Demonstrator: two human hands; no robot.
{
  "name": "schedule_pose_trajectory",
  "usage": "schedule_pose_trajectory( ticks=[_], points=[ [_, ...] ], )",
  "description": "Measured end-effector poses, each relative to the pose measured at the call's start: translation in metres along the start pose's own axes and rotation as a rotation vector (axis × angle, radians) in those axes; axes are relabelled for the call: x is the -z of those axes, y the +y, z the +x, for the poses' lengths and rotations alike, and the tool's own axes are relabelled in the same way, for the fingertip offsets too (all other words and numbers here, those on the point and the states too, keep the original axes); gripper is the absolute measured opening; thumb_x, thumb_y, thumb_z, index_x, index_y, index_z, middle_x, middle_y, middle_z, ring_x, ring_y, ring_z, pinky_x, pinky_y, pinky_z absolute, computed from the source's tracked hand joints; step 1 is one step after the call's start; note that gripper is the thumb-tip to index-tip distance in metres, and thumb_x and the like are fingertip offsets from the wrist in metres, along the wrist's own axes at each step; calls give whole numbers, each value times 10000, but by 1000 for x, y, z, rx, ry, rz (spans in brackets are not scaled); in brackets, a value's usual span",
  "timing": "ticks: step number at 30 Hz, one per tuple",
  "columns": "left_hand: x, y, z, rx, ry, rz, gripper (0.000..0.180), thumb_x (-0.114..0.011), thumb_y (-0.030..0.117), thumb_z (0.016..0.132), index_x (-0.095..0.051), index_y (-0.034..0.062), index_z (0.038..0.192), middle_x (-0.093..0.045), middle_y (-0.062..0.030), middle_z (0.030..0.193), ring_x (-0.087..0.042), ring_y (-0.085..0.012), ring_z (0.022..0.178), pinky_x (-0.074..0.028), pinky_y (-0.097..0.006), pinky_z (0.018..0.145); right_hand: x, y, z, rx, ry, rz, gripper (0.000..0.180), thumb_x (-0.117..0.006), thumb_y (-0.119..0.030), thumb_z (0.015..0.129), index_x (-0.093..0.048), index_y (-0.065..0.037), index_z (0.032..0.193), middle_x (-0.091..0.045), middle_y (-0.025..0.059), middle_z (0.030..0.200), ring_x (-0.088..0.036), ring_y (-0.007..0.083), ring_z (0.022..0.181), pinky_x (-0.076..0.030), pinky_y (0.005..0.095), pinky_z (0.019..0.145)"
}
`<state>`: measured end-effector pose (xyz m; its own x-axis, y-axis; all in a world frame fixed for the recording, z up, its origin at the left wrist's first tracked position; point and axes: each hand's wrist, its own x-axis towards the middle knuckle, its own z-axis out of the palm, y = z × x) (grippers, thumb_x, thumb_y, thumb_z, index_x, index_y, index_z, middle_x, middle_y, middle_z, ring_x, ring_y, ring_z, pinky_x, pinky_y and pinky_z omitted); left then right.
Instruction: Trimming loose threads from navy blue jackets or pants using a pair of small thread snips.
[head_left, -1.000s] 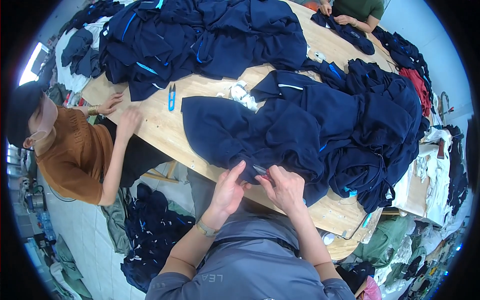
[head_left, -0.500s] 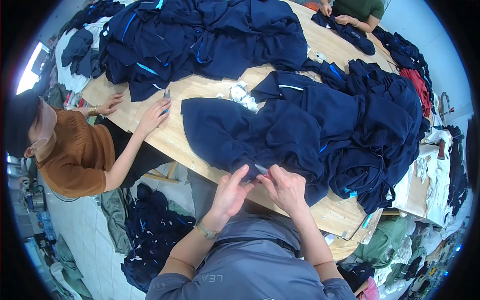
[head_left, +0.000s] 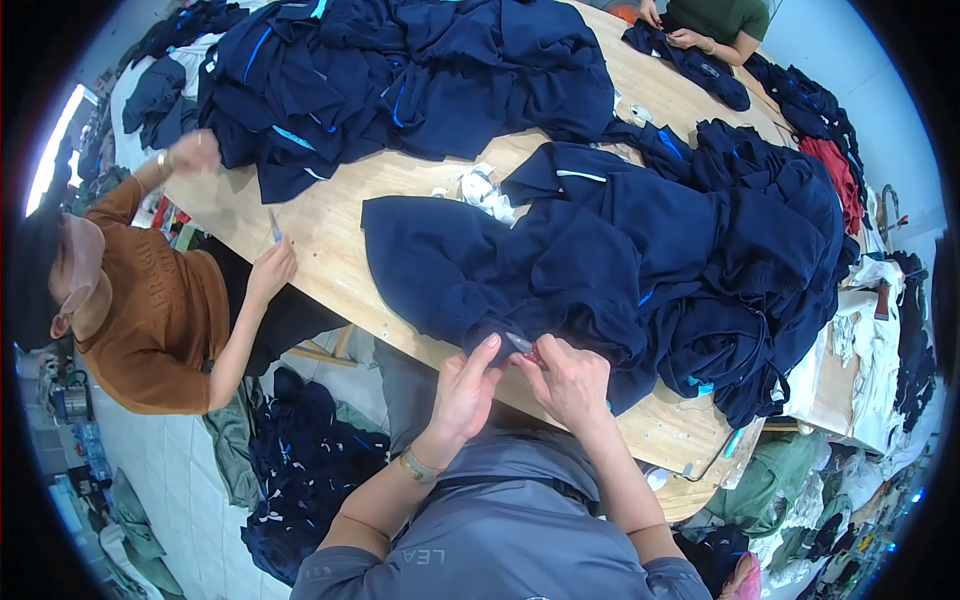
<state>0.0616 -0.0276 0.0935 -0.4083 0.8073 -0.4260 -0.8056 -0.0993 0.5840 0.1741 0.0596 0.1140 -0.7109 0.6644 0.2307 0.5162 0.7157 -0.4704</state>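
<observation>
A navy garment (head_left: pixel 440 260) is spread over the near part of the table, its lower edge drawn up to my hands. My left hand (head_left: pixel 460 398) pinches a fold of this cloth between thumb and fingers. My right hand (head_left: pixel 572 382) is closed around small thread snips (head_left: pixel 521 344) with red handles. The metal blades point up and to the left, close beside the cloth at my left thumb. My fingers hide most of the handles, and I cannot tell whether the blades touch a thread.
Navy garments (head_left: pixel 480 80) are heaped at the back of the wooden table (head_left: pixel 330 235). White scraps (head_left: pixel 485 192) lie mid-table. At left, a person in a brown top (head_left: pixel 165 300) holds a blue-handled tool (head_left: pixel 276 232). Another person (head_left: pixel 720 30) handles dark cloth at the far right.
The snips' blades have shifted slightly, and my left hand still pinches the cloth. The person at left has raised one hand toward the back heap and drawn the tool hand back.
</observation>
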Motion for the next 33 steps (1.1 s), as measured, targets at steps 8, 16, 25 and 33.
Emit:
schedule_pose_trajectory(
  ticks=[8, 16, 25, 33],
  points=[
    [5, 10, 4, 66, -29, -86, 225, -477, 222, 931, -599, 33, 947, -614, -57, 954, -583, -168, 950, -470, -446, 906, -14, 19, -8, -355, -2, 530, 326, -580, -307, 863, -423, -31, 789, -466, 82, 536, -495, 242, 468, -369, 316, 455],
    [12, 16, 8, 119, -57, -143, 303, -437, 337, 940, -571, 81, 849, -605, -38, 847, -582, -158, 903, -473, -505, 883, -17, 44, -8, -452, 251, 574, 289, -643, -163, 822, -385, -33, 831, -467, 28, 597, -431, 95, 528, -370, 242, 491],
    [20, 24, 10, 145, -17, -137, 378, -367, 401, 948, -497, 62, 1052, -565, -63, 973, -547, -195, 975, -467, -505, 889, -5, 103, -29, -496, 342, -159, 413, -725, -240, 713, -431, 0, 875, -449, 137, 794, -467, 300, 758, -403, 375, 680],
    [41, 25, 5, 154, -9, -151, 273, -465, 301, 934, -531, 37, 920, -575, -84, 920, -565, -232, 945, -484, -477, 867, -12, 121, -41, -555, 344, -66, 455, -756, -237, 685, -430, 20, 871, -432, 133, 794, -437, 296, 757, -381, 373, 690]
  ],
)
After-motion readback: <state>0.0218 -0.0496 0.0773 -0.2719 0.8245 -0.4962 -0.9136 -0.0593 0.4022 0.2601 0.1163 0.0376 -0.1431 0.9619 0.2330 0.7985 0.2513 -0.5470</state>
